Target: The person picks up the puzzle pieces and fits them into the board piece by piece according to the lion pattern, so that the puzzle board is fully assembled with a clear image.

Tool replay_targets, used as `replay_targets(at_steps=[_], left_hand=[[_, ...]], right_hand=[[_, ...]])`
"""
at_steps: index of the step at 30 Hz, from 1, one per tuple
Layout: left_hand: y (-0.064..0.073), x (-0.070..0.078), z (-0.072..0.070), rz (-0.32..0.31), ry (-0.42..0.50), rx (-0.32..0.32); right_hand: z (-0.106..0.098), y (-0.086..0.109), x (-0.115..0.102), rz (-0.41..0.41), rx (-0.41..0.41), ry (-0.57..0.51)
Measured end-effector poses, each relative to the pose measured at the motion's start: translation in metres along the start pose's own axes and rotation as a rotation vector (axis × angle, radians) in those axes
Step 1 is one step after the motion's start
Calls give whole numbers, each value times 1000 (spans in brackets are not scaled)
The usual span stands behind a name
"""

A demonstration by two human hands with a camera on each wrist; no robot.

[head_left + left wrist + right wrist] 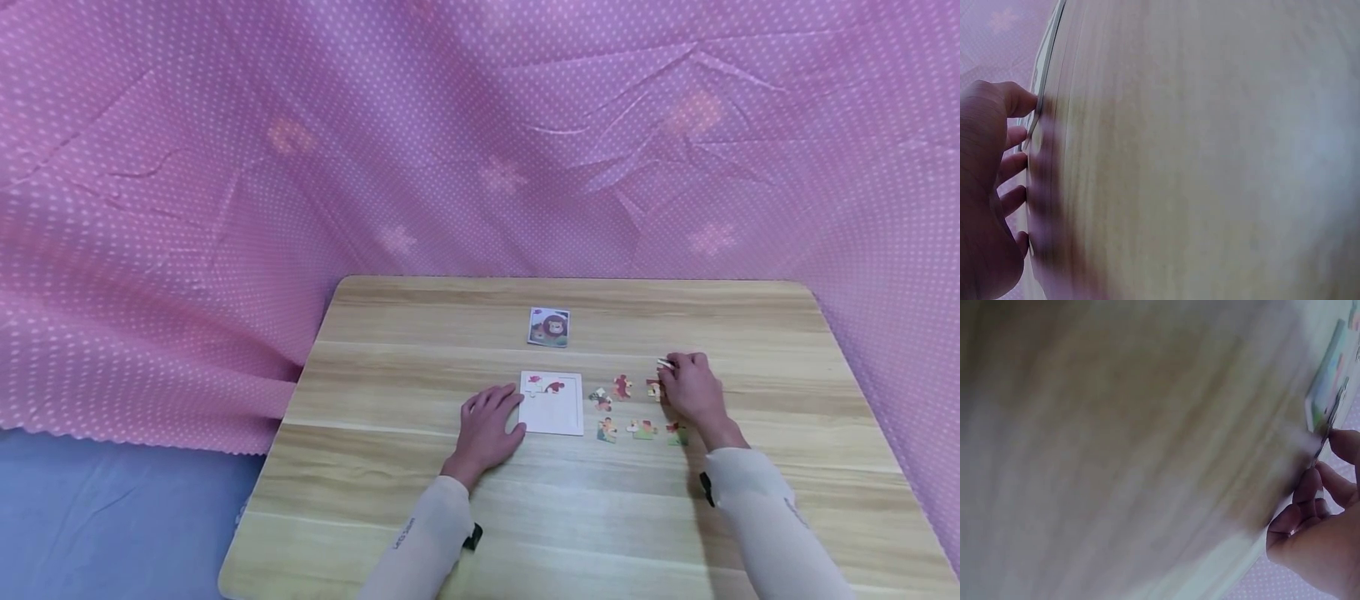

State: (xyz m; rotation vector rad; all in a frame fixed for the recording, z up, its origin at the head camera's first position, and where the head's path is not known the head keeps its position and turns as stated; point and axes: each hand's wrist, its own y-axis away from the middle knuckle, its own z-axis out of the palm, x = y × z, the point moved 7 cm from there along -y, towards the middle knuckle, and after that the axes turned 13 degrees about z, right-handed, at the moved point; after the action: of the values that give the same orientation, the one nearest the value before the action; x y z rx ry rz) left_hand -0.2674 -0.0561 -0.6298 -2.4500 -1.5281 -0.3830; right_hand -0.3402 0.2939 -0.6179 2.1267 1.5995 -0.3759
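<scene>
A white puzzle board [555, 417] lies on the table with a few pieces fitted along its top. At its left side my left hand [489, 427] rests on the table with fingers spread; thumb and index fingertip touch the board's edge. In the left wrist view that hand [988, 169] shows its thumb at the thin edge. To the right, my right hand [696, 390] pinches a puzzle piece [665, 363] between thumb and fingers. The right wrist view has the same hand [1322, 525] holding the thin piece edge-on, its picture hidden.
Several loose puzzle pieces [643, 429] lie between the board and my right hand. Beyond the board is a picture card [549, 327] with a lion. The wooden table [375, 367] ends at a pink dotted cloth [450, 167].
</scene>
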Motion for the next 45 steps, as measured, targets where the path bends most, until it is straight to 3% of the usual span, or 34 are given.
replay_targets(at_steps=[9, 15, 25, 32, 41, 45], left_hand=[[-4, -5, 0, 16, -7, 10], [-6, -8, -2, 17, -7, 6], [-12, -14, -5, 29, -8, -4], [-16, -17, -10, 39, -5, 2], [-21, -20, -11, 50, -7, -1], [-23, -23, -11, 48, -7, -6]], right_hand=[[1, -3, 3, 46, -11, -33], [-2, -2, -2, 4, 61, -35], [-4, 1, -13, 76, 111, -230], [2, 1, -19, 113, 90, -308], [13, 5, -27, 147, 6, -345], [13, 7, -36, 134, -3, -376]])
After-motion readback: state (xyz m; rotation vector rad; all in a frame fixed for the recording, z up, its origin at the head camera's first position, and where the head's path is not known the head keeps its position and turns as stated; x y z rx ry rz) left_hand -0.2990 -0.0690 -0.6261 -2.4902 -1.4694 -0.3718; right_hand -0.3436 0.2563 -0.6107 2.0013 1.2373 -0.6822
